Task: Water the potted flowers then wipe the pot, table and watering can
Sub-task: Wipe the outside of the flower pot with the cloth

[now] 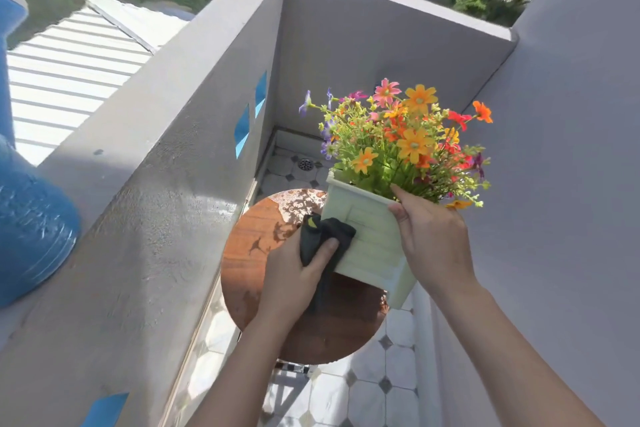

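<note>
A pale green square pot full of orange, red and purple flowers is lifted and tilted above a small round wooden table. My right hand grips the pot's upper rim and near corner. My left hand holds a dark cloth and presses it against the pot's left side wall. Wet patches show on the table's far edge. A blue watering can stands on the ledge at the far left, partly cut off by the frame.
A thick grey balcony wall runs along the left, with another wall behind and one on the right. The floor below has white tiles and a drain. A corrugated roof lies beyond the wall.
</note>
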`<state>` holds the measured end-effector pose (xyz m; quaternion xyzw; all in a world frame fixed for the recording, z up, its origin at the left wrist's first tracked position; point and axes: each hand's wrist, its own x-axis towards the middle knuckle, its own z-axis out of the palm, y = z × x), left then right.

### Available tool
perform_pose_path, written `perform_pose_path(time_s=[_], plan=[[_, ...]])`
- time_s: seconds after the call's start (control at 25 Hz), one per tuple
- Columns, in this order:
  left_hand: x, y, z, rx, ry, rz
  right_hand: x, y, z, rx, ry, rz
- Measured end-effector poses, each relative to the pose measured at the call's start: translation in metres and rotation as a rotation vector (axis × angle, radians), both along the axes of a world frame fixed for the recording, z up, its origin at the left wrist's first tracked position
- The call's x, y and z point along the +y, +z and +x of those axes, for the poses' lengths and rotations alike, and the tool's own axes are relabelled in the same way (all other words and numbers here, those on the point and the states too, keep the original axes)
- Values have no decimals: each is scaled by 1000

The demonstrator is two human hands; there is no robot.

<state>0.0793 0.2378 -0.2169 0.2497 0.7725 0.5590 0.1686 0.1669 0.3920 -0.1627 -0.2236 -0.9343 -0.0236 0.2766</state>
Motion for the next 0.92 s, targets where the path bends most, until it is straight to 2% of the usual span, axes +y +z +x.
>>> perform_pose_path(time_s=[0.2,0.32,0.4,0.52,0.64,0.68,0.76,0.84,0.92], plan=[[-2,-1,2,57,21,-4,-5,2,-1,7,-11,-7],[5,2,1,179,72,55,-4,2,0,-15,7,-30],[15,8,-7,192,80,119,-1,4,0,-37,12,-45],[24,13,-11,1,117,135,-1,9,-2,-79,-4,-186],[14,3,-10,-421,144,-71,-5,8,-4,-59,3,-171],[9,1,-6,-471,160,-110,-4,7,-4,-46,6,-154],[0,3,5,-308,178,-109,-1,7,-4,-28,39,-141],[-2,9,11,-141,200,14,3,9,-3,-65,91,-159],[2,12,8,-129,188,174,7,10,1,-90,139,-149]])
